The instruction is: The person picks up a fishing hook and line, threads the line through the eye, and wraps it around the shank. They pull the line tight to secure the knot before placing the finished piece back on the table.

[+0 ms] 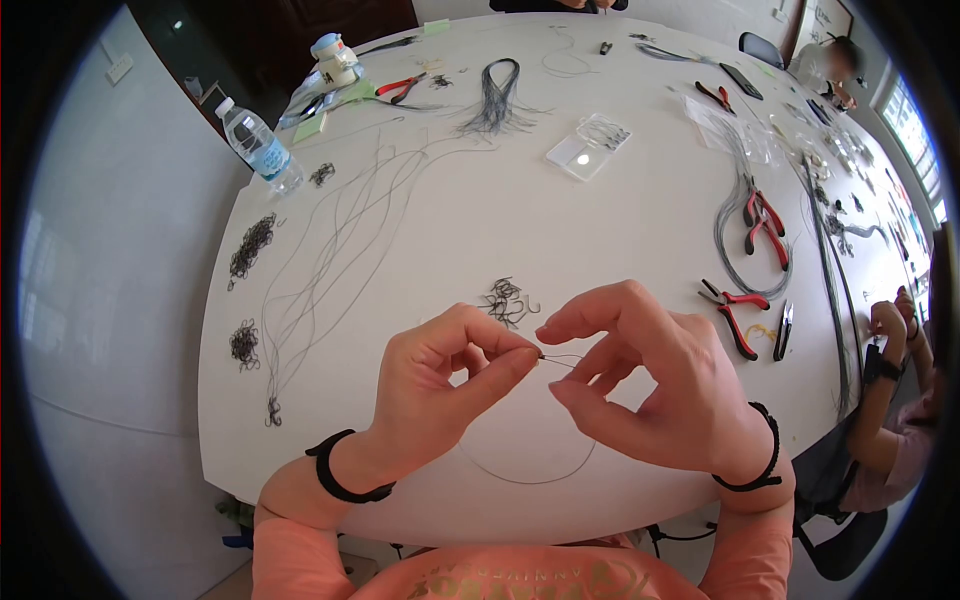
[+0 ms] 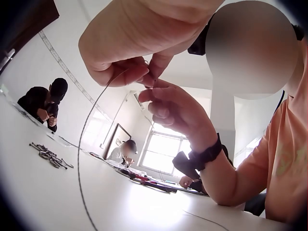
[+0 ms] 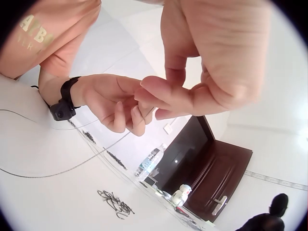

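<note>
My left hand (image 1: 440, 375) pinches a small dark piece (image 1: 541, 355) between thumb and index finger, mostly covered by the fingertips. A thin grey line (image 1: 530, 483) runs from there toward my right hand (image 1: 660, 385) and hangs in a loop below. The right hand's fingers are bent and spread, thumb and index fingertip apart, close to the left fingertips. In the left wrist view the line (image 2: 79, 159) curves down from the left hand (image 2: 144, 33). Contact between the right fingers and the line cannot be made out. Just beyond the hands lies a pile of dark hooks (image 1: 508, 300).
More hook piles (image 1: 252, 248) and long loose lines (image 1: 330, 250) lie at left, near a water bottle (image 1: 262, 150). A clear plastic box (image 1: 588, 148) is further back. Red-handled pliers (image 1: 735, 318) and a dark tool (image 1: 783, 330) lie at right. Other people sit around the table.
</note>
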`<state>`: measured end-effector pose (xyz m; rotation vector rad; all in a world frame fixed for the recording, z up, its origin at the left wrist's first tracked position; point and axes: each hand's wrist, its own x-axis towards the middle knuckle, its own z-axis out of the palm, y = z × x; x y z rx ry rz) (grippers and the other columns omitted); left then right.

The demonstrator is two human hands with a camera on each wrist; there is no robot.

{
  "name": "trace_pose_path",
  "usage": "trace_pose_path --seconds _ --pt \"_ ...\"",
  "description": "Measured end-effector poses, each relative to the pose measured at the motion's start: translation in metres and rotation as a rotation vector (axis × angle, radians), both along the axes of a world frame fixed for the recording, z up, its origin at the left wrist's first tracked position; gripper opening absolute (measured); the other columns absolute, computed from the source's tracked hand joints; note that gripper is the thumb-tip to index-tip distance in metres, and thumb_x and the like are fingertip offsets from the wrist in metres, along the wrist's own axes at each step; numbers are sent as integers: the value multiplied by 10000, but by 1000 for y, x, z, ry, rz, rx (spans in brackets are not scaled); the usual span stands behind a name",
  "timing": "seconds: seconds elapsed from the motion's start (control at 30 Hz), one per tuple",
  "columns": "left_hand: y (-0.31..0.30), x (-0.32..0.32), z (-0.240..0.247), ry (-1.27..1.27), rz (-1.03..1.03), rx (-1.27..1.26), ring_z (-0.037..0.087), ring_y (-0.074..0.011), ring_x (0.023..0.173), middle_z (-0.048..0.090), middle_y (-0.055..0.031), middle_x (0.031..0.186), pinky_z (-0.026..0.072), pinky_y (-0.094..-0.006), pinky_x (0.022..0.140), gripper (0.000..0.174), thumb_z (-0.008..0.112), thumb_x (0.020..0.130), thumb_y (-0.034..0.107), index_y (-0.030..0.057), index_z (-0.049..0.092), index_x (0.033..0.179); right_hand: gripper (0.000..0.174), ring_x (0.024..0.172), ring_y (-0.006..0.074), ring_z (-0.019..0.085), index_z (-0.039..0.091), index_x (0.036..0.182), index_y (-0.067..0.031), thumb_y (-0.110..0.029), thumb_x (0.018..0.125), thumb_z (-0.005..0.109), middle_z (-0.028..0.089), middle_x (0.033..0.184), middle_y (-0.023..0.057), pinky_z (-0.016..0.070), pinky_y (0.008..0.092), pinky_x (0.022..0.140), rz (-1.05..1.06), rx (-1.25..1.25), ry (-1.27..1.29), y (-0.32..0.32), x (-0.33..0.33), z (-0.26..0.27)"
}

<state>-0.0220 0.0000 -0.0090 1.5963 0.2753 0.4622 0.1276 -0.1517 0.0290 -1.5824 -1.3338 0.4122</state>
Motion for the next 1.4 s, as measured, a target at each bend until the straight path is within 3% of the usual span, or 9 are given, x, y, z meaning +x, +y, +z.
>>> trace_pose_path --seconds 0.07,0.13,0.2,0.27,0.3,0.37,0.43,1.4 --pt "0 0 -1 3 2 -11 593 -86 828 660 -61 930 463 -227 699 32 651 947 -35 -18 674 962 198 640 224 685 599 969 -58 -7 818 716 679 930 63 528 314 535 1 64 -114 1 1 -5" --pt "0 1 -3 5 2 -20 598 -87 834 659 -61 932 467 -228 704 35 648 948 -39 -20 673 963 210 626 235 647 603 969 -64 -27 808 734 628 858 58 505 338 530 24 76 -428 1 7 -6" --pt "-1 2 -8 -42 26 -17 601 -26 768 711 5 911 427 -196 612 36 721 927 30 44 704 957 213 625 240 632 606 965 -65 -35 803 740 605 833 58 497 347 531 19 80 -427 1 7 -7" --pt "-1 2 -8 -47 22 -4 601 -26 766 711 4 912 425 -195 609 38 720 928 31 43 705 960 216 625 244 617 608 962 -66 -43 798 746 581 808 58 489 356 533 14 83 -425 1 7 -5" --pt "-1 2 -7 -51 18 8 602 -26 764 712 3 913 423 -194 605 39 720 928 33 43 706 963 210 645 214 650 635 936 -63 -17 778 766 621 808 50 508 321 547 11 71 -443 1 7 -2" --pt "-1 2 -7 -50 13 2 602 -28 766 711 5 911 422 -194 608 42 720 929 33 44 709 967 207 665 183 683 662 910 -59 8 759 785 661 807 42 528 287 561 8 60 -462 0 7 -1" --pt "-1 1 -7 -49 8 -4 603 -29 768 710 7 909 421 -193 611 44 720 929 34 46 711 971 203 646 241 624 613 943 -67 -39 791 746 584 815 55 496 352 543 37 79 -438 0 8 -4" --pt "1 -1 -4 -32 -34 -67 602 -38 778 705 10 897 422 -202 631 51 728 929 49 46 726 981 212 582 209 556 558 797 -54 5 700 737 525 713 41 463 328 501 30 320 -611 8 11 -13"
